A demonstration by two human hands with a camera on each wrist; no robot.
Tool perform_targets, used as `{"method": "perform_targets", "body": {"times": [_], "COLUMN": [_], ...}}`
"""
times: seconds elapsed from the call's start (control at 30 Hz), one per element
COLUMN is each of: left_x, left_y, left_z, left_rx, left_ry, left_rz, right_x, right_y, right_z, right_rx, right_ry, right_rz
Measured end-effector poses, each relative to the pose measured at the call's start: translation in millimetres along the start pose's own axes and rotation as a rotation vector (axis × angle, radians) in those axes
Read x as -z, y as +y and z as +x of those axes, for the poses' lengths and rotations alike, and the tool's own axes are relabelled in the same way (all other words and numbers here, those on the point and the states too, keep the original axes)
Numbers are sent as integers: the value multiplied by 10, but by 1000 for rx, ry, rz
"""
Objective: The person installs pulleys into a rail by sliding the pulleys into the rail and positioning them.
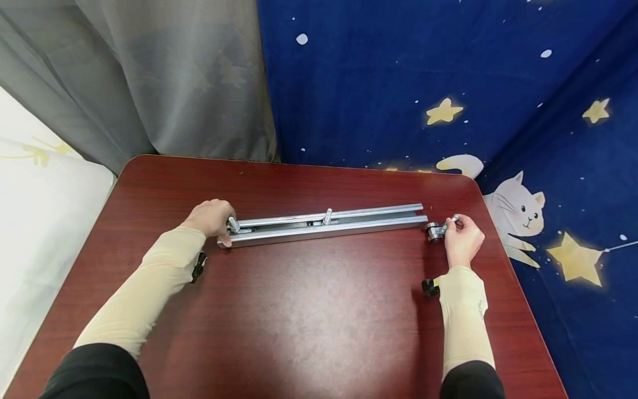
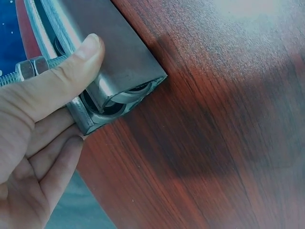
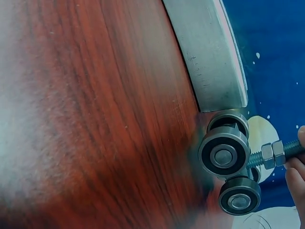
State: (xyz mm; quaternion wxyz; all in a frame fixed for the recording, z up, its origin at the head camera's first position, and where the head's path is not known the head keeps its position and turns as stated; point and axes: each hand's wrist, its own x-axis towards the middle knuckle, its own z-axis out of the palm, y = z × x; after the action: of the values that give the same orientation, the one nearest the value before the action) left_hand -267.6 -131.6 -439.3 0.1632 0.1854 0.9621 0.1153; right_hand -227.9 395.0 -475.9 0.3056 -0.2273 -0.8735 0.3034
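A slotted metal rail (image 1: 299, 235) lies across the table with its slot facing up. My left hand (image 1: 211, 218) grips its left end, thumb on the near wall and fingers at the far side. Trolley wheels (image 2: 127, 97) show inside that end in the left wrist view, and a threaded bolt with nuts (image 2: 27, 69) sticks out past the thumb. Another bolt (image 1: 327, 216) rises from the slot near mid-rail. Just off the rail's right end, my right hand (image 1: 463, 242) pinches the bolt of a roller trolley (image 3: 223, 155). Its several wheels sit outside the rail, close to the opening.
The reddish-brown table (image 1: 319, 316) extends in front of the rail. Behind it hang a grey curtain (image 1: 189, 83) and a blue star-patterned curtain (image 1: 369, 83). White fabric (image 1: 45, 221) lies beyond the left edge.
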Motion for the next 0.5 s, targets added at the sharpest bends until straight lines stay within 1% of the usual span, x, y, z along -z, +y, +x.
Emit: {"method": "perform_targets", "body": {"times": [0.1, 0.33, 0.5], "left_x": [0, 0, -7], "left_y": [-3, -5, -9], "left_z": [-7, -3, 5], "left_rx": [-2, -5, -3], "left_ry": [2, 12, 11], "left_rz": [-4, -9, -5], "right_x": [-24, -37, -82], "right_y": [-5, -56, -88], "right_z": [52, 192, 262], "right_rx": [-1, 51, 58], "right_ry": [-2, 2, -11], "right_rz": [-7, -19, -19]}}
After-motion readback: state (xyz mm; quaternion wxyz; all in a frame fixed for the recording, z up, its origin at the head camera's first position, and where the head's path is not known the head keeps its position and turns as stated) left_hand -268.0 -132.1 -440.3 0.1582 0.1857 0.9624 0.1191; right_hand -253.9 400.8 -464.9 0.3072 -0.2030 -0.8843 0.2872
